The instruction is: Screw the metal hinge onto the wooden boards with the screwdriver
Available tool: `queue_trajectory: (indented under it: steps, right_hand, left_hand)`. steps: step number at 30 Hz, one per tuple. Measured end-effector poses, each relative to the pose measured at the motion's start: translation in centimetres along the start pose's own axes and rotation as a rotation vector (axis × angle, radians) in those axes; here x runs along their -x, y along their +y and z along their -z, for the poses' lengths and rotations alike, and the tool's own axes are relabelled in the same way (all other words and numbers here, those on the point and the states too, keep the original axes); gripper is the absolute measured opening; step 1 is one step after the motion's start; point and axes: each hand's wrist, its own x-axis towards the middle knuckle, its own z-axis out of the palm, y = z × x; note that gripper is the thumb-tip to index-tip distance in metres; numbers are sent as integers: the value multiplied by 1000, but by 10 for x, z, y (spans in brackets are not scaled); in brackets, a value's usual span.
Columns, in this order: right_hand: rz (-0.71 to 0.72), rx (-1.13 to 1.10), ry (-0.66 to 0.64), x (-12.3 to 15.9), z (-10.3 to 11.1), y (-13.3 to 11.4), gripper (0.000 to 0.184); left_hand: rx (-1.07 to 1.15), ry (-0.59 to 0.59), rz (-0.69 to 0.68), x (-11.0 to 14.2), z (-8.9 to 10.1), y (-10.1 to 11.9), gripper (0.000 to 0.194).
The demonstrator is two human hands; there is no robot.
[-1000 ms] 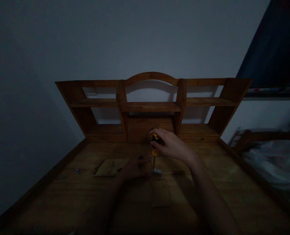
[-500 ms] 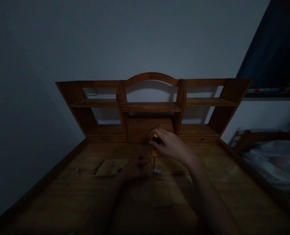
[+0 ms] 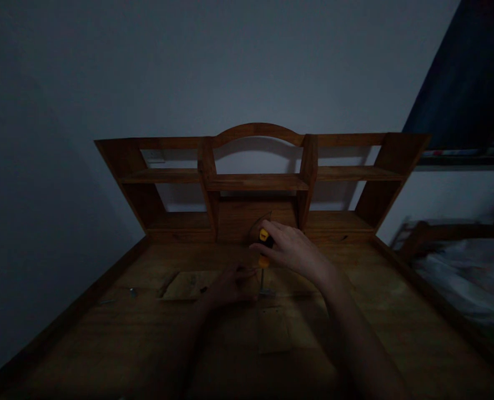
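My right hand (image 3: 291, 247) is wrapped round the handle of a yellow and black screwdriver (image 3: 264, 260), which stands nearly upright with its shaft pointing down. The shaft's lower end meets a small metal bracket (image 3: 267, 293) lying on light wood. Left of the shaft, my left hand (image 3: 229, 283) is low over a wooden board (image 3: 184, 284), its fingers bent in towards the bracket. Shadow hides what those fingertips hold. Closer to me, a smaller wood piece (image 3: 275, 333) lies on the wooden desk top (image 3: 122, 333).
A wooden shelf unit (image 3: 257, 182) stands at the back of the desk against the wall. Off to the left lie a small metal cylinder (image 3: 132, 291) and a thin metal piece (image 3: 107, 301). Raised edges (image 3: 422, 297) border the desk. The light is dim.
The screwdriver handle has turned slightly in my right hand, and the fingers have shifted on it. The bracket looks turned and dimmer. My left hand stays almost in place.
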Motion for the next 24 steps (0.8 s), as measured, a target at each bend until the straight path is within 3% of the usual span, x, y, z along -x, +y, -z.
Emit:
queue_trajectory:
  steps: [8, 13, 20, 24]
  right_hand:
    - [66, -72, -23, 1, 4, 5, 48]
    - [-26, -8, -4, -2, -3, 2, 34]
    - [81, -101, 7, 0, -1, 3, 52]
    - [85, -95, 35, -2, -5, 4, 35]
  left_hand:
    - [28, -12, -27, -1, 2, 1, 77]
    - [26, -7, -11, -1, -1, -3, 76]
    - [15, -14, -18, -1, 2, -1, 75]
    - [14, -19, 3, 0, 4, 3, 76]
